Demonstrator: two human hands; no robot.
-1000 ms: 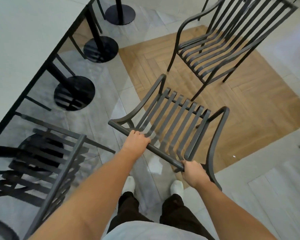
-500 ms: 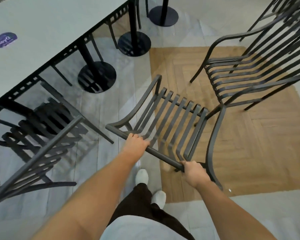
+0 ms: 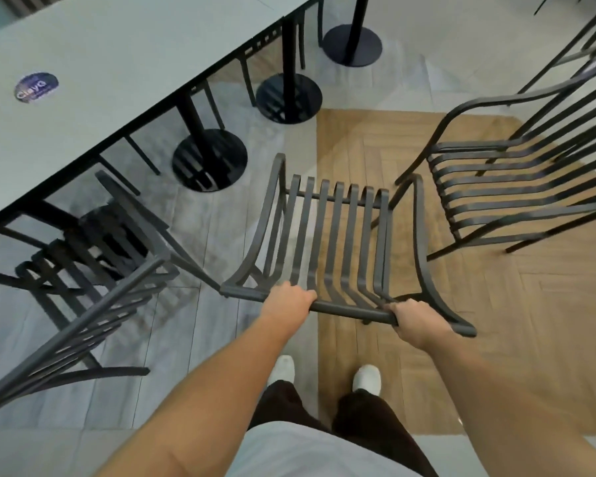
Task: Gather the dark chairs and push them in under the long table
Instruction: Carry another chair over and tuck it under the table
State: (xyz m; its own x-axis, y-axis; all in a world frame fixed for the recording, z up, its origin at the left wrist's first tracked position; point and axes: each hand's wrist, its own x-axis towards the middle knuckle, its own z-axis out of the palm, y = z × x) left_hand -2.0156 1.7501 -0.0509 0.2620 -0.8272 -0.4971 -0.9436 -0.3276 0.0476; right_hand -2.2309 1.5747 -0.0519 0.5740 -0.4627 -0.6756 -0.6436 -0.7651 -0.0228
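A: What's over on the left?

B: A long table [image 3: 111, 98] with a pale top runs along the upper left, a round sticker [image 3: 36, 87] near its left end. A dark slatted chair [image 3: 83, 287] stands at its near edge, seat partly under the top. Round black bases [image 3: 210, 160] sit on the floor beneath the table.

A: And in the middle?

B: A second dark chair [image 3: 338, 242], clear of the table, its seat front pointing away from the person. The left hand [image 3: 289, 301] has its fingers curled over the top rail of the backrest, left of centre. The right hand [image 3: 418, 320] grips the same rail at its right end, fingers wrapped round it.

A: Further right?

B: A third dark chair [image 3: 516, 191] stands on the wood-pattern floor [image 3: 496, 321], just beside the held one's right armrest. White shoes [image 3: 367, 378] show below the hands.
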